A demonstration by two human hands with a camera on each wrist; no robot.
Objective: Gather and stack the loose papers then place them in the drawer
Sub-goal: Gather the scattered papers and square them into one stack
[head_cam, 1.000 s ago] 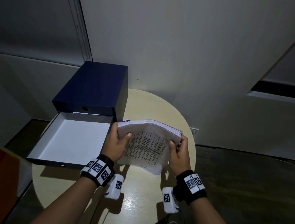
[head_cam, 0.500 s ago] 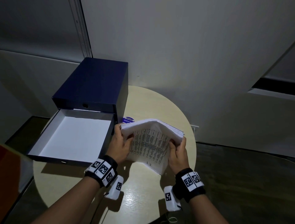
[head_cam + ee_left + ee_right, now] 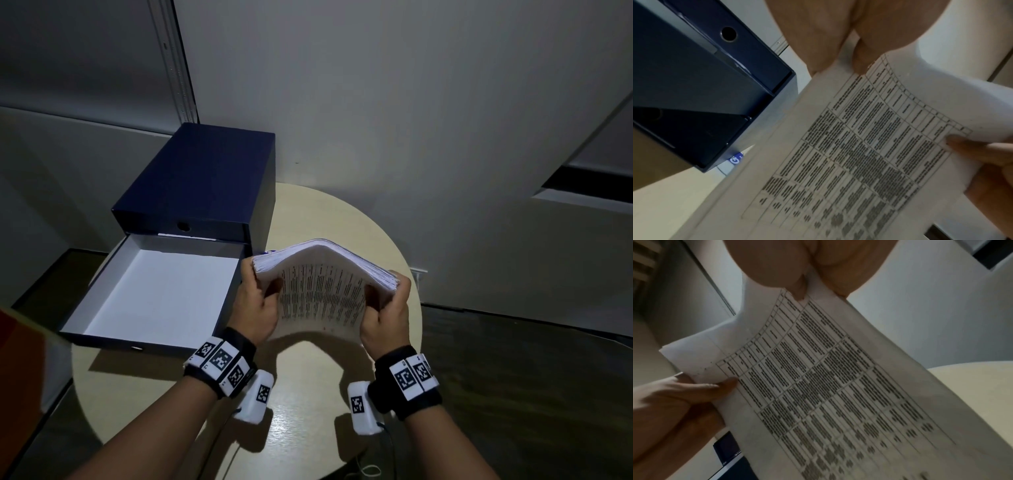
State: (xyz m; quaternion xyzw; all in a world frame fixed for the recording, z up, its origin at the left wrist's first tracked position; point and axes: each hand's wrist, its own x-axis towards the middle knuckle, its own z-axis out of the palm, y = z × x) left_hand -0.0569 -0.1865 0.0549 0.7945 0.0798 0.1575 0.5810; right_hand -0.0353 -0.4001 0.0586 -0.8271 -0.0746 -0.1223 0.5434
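The thick paper stack [image 3: 325, 274], arched limply between the left hand [image 3: 257, 308] and right hand [image 3: 387, 311] that grasp its side edges above the desk [image 3: 308, 394], looks floppy, weighty and prone to fanning, so both grips belong on opposite edges.

Printed papers [image 3: 818, 386] (bowed) between both hands [image 3: 777, 264] — table grid blurred

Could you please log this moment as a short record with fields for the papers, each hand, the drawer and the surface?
papers: one stack of printed sheets, held upright, bowed, above the table
left hand: grips the stack's left edge
right hand: grips the stack's right edge
drawer: pulled open from the dark blue box, white inside, no papers in it yet
surface: round pale table
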